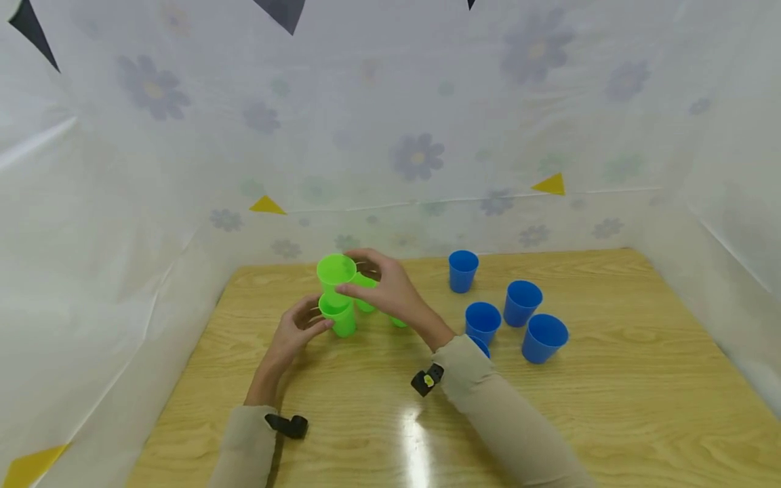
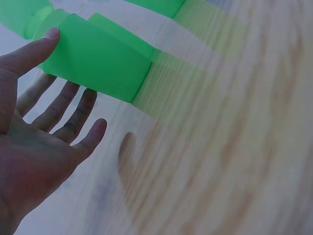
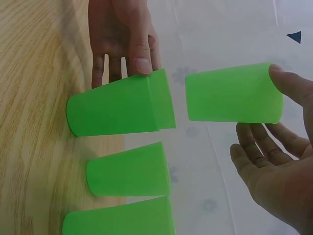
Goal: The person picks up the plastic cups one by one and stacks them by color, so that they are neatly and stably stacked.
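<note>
We're nesting: right hand [image 1: 390, 288] fingers pinch the raised green cup [image 1: 336, 271]; left hand [image 1: 299, 329] fingers, spread, steady the standing cup [image 1: 339, 316]. Next, we'd lower it squarely in.

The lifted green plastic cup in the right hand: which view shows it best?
The right wrist view: the lifted green plastic cup shows whole, pinched by the right hand above the cup the left hand steadies. The head view shows it small; the left wrist view only its cropped edge.

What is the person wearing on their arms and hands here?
Both arms wear long beige fabric sleeves ending at the wrists. The left hand and right hand are bare, without gloves. A small black device sits at the left wrist; the black device at the right wrist bears a yellow mark.
</note>
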